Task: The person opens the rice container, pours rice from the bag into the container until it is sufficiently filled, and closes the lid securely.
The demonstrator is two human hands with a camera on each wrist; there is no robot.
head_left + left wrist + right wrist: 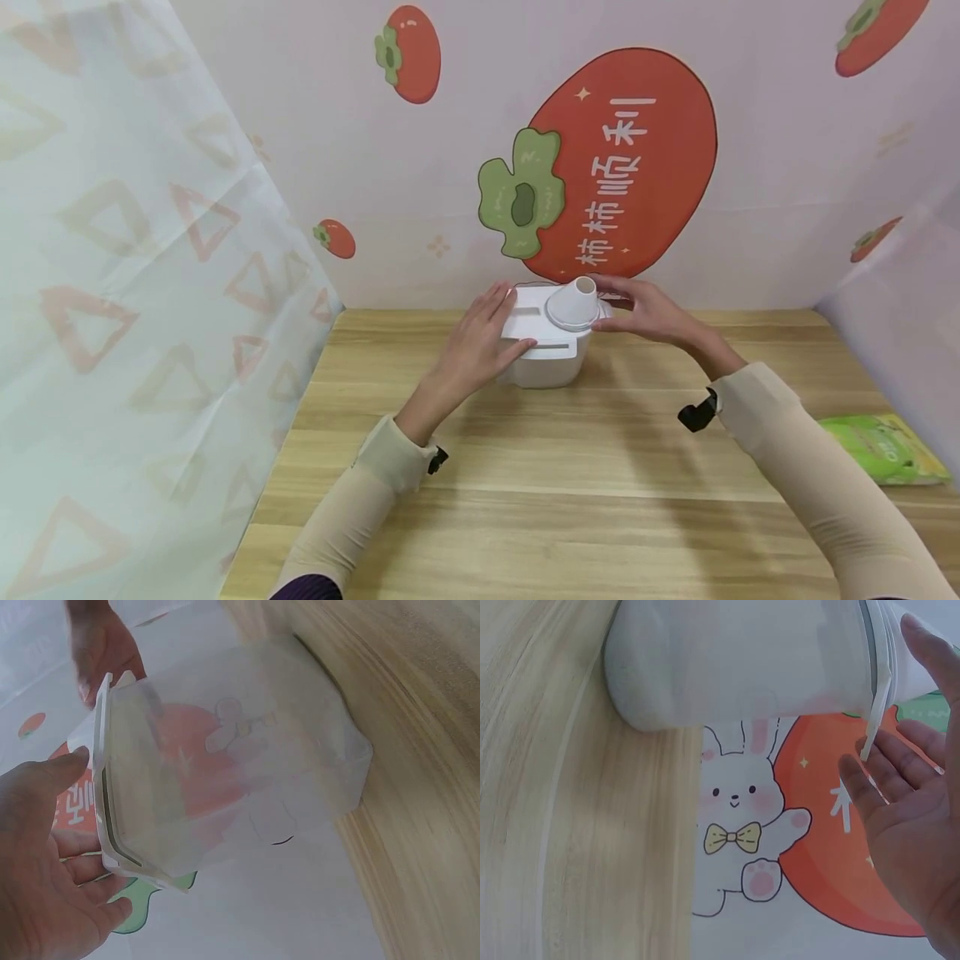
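A white, see-through plastic container [225, 757] with a white lid [525, 298] stands upright near the back of the wooden table. On the lid's right part rises a white cone-shaped spout [576, 302] with an open tip. My left hand [474, 346] rests on the lid's left side, its fingers extended towards the back and the thumb along the front edge. At the right end my right hand [645, 312] reaches around the spout side, with relaxed fingers beside a small lid tab [875, 731] and the thumb near the cone. The container's contents cannot be made out.
A green and yellow packet [885, 450] lies at the table's right side. Behind the container stands a backdrop [420, 183] printed with persimmons and a rabbit. A patterned sheet [150, 292] hangs along the left. The wooden table [525, 500] stretches towards me.
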